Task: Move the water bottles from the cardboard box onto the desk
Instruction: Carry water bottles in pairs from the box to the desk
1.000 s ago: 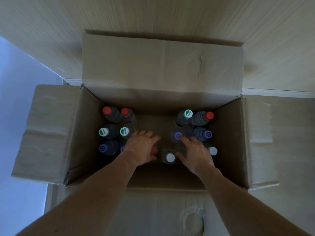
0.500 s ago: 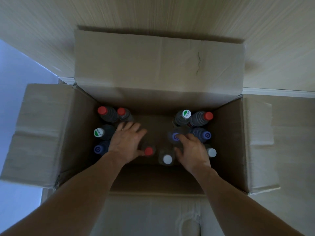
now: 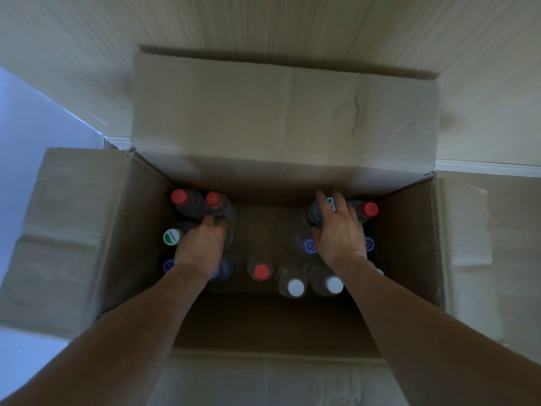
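Note:
An open cardboard box [image 3: 131, 230] holds several upright water bottles with red, white, blue and green-white caps. My left hand [image 3: 202, 247] is down in the left cluster, its fingers curled over a bottle whose cap it hides, just below two red-capped bottles [image 3: 179, 197]. A green-white cap [image 3: 171, 237] shows to its left. My right hand [image 3: 339, 232] wraps around the neck of the green-capped bottle [image 3: 313, 213] at the back right, beside a red-capped bottle [image 3: 369, 208]. A red cap [image 3: 261, 271] and two white caps [image 3: 295, 287] stand near the front.
The box's four flaps are folded outward; the back flap [image 3: 278, 112] leans against a light wood-grain panel [image 3: 263, 22]. A white baseboard [image 3: 483, 167] runs behind on the right. Pale floor [image 3: 35, 121] shows at the left.
Both hands have moved away from me, toward the back of the box. The left hand's fingers have curled down over a bottle, and the right hand has gone from the blue-capped bottle to the green-capped one.

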The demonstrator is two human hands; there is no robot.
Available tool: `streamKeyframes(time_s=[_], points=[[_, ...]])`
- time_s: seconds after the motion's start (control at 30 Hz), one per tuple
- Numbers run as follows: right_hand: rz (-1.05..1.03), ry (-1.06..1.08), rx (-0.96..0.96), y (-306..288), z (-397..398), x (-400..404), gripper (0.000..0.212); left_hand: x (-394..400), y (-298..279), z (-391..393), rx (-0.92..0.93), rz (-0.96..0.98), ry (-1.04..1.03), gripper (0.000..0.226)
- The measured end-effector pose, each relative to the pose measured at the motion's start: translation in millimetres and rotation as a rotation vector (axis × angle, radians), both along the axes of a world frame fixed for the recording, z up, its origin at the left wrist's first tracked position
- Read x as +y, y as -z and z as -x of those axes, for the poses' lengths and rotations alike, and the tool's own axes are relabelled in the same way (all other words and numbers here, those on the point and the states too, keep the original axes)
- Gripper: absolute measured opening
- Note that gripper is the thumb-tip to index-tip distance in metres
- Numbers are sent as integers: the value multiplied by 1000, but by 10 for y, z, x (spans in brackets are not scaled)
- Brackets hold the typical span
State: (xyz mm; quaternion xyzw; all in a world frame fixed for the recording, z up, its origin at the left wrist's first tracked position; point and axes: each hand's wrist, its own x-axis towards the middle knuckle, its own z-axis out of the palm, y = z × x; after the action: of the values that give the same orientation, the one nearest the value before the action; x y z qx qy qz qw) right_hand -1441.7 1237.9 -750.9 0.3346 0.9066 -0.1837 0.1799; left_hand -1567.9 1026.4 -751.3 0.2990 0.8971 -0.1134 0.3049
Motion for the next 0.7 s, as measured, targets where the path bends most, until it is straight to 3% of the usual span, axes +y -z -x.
streamKeyframes(time_s=[0.33, 0.7], points=[[-61, -37, 67, 212, 33, 9, 51, -8, 286, -3, -60, -145, -54, 56], [45, -17, 102, 453, 64, 149, 51, 68, 438, 16, -122, -246, -33, 49]])
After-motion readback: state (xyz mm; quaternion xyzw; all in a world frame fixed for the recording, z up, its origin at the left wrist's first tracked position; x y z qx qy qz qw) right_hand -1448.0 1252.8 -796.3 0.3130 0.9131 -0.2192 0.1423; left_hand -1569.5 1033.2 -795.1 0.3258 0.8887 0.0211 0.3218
